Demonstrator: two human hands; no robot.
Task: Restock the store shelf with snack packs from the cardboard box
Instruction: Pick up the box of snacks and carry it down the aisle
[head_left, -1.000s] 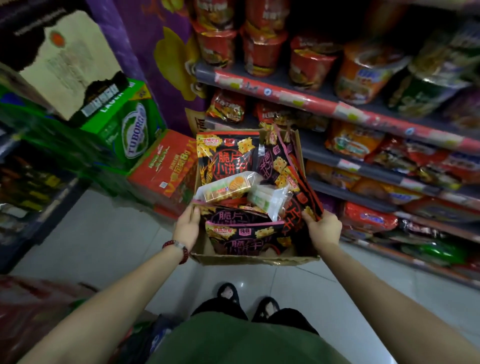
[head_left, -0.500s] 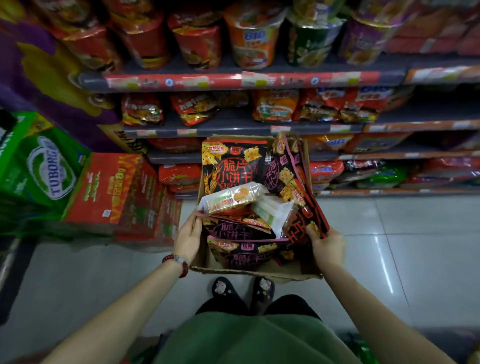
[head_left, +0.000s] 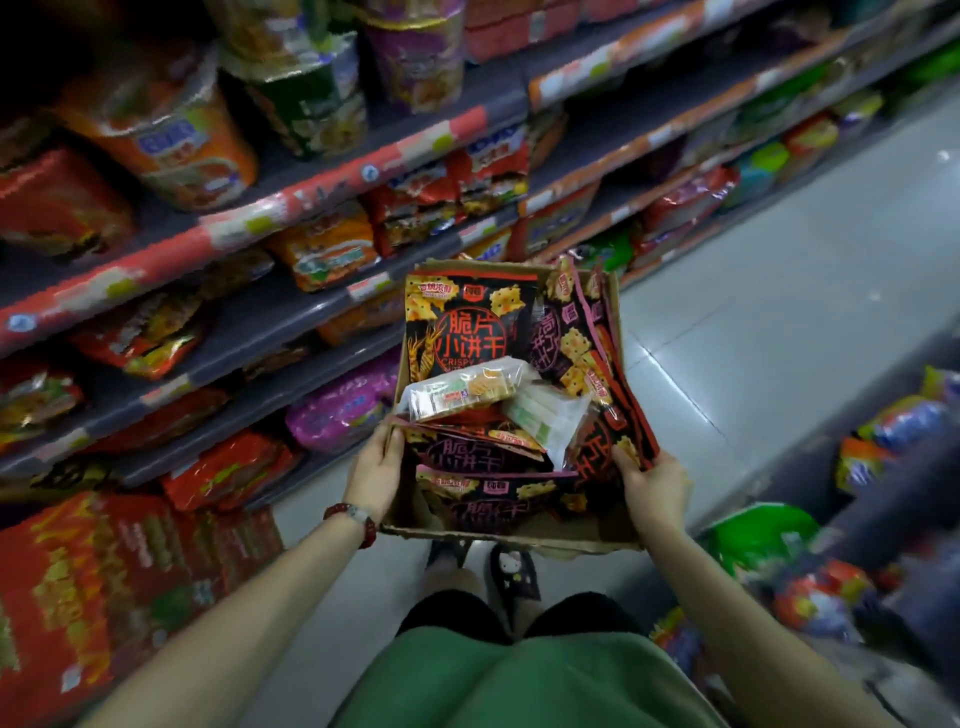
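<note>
The person is carrying the cardboard box at waist height, in the middle of the view just below centre, with the store shelf running from nine o'clock up to one o'clock. The left hand is gripping the box's left wall, fingers curling over the rim; the right hand is grasping the right wall and pinching the packs that are leaning over it. Holding both sides is probably keeping the overfilled load level while a shelf spot is being sought. Inside, black-and-red cracker packs are standing on edge, reading "CRISPY" beneath large Chinese characters. Two clear-wrapped biscuit packs are lying on top. Shelf labels are too blurred to read.
</note>
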